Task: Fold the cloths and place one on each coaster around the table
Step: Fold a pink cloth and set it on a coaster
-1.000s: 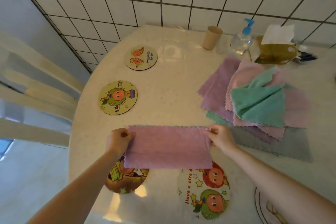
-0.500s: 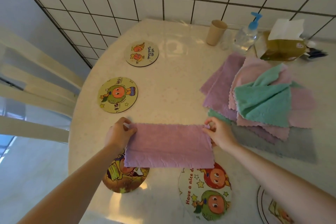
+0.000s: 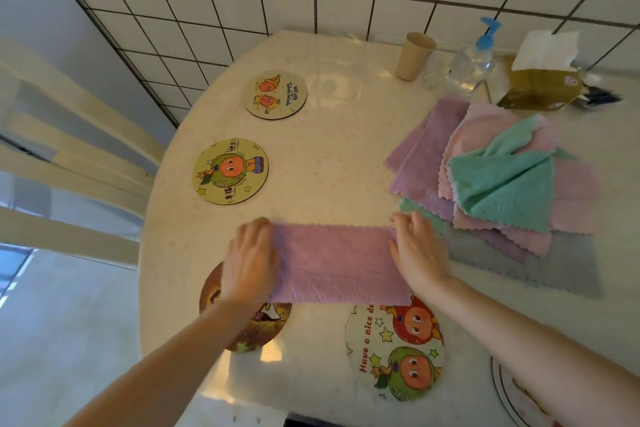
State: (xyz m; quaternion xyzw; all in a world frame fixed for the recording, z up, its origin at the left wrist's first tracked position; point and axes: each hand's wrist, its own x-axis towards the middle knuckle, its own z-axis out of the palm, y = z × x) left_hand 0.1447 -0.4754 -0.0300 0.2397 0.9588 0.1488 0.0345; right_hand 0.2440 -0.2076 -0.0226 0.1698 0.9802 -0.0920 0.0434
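— Where is the purple cloth (image 3: 337,265) lying?
— It's lying folded on the counter (image 3: 329,156), overlapping two near coasters.
— And each grip?
— The left hand (image 3: 250,262) and right hand (image 3: 417,253) are pressing its ends, fingers flat.

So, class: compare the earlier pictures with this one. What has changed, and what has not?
Both hands stopped pinching the purple cloth by its far corners: the left hand and right hand now lie flat on its ends. The cloth stayed folded between them; the coasters and cloth pile stayed put.
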